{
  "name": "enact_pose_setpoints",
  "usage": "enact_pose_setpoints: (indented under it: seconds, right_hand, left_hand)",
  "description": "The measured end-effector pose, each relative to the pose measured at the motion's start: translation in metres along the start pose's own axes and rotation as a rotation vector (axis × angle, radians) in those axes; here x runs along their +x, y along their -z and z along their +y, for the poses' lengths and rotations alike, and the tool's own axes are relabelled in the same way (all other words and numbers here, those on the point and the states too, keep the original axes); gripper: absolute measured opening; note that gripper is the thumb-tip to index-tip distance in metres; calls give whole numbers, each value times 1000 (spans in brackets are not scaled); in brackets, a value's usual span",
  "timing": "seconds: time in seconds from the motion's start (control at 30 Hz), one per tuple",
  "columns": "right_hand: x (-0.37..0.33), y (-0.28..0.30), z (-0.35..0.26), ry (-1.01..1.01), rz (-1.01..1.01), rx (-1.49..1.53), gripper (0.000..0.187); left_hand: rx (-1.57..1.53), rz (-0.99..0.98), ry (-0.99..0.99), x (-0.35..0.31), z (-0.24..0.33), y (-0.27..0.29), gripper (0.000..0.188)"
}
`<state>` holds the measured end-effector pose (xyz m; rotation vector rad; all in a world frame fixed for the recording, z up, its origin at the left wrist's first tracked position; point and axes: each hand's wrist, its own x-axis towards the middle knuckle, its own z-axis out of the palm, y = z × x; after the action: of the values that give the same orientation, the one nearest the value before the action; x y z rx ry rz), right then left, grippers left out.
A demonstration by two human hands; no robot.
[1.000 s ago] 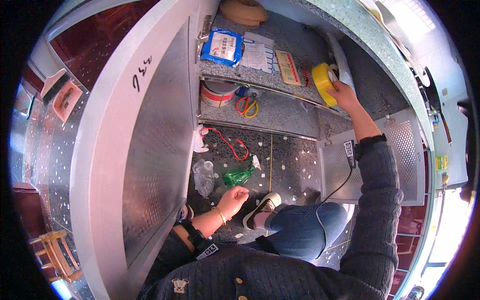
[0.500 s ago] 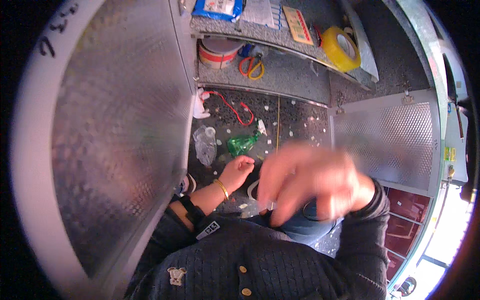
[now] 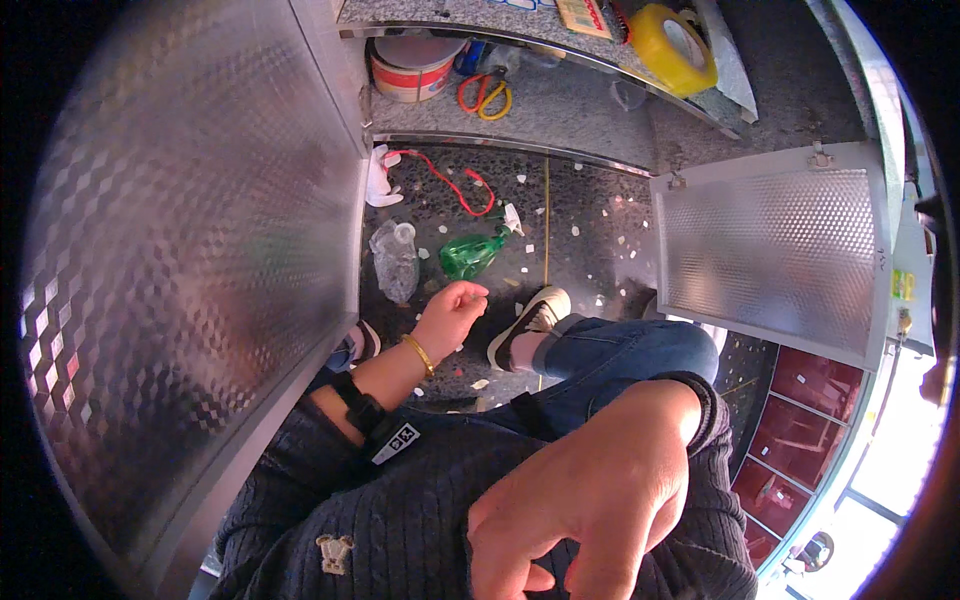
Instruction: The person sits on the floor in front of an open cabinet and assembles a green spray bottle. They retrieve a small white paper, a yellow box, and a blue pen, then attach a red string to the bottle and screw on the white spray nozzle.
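Observation:
My left hand (image 3: 452,312) hangs low over the floor with its fingers curled in and nothing visible in them. Just beyond it is a green transparent spray bottle (image 3: 470,256) with a white spray head. Left of that bottle lies a crumpled clear plastic bottle (image 3: 395,262). Close to my chest, my right hand (image 3: 590,490) is held back up, its fingers bent downward and apart, touching no object that I can see. Some of its fingertips run out at the lower edge.
A red cord (image 3: 450,178) and a white glove-like item (image 3: 381,178) lie on the speckled floor (image 3: 590,260). Open cabinet doors flank me, left (image 3: 190,240) and right (image 3: 770,240). The shelves hold a round tub (image 3: 412,78), scissors (image 3: 484,95) and yellow tape (image 3: 672,50).
My right hand has dropped from in front of the floor toward my chest, uncovering my shoe and knee. The left hand keeps its curled shape, and the view has shifted slightly.

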<state>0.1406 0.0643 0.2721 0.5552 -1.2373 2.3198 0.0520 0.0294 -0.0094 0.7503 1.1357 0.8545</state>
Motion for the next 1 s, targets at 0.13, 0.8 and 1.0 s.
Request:
enact_pose_setpoints:
  seconds: [0.13, 0.8, 1.0]
  right_hand:
    - [-5, 16, 2, 2, -1, 80, 27]
    - [-106, 403, 308, -1344, 737, -1153, 40]
    - [-131, 413, 324, -1005, 787, -1162, 39]
  left_hand:
    - [0, -29, 40, 0, -1, 3, 20]
    - [-64, 110, 241, -10, -24, 12, 14]
    - [-80, 23, 263, -12, -33, 25, 18]
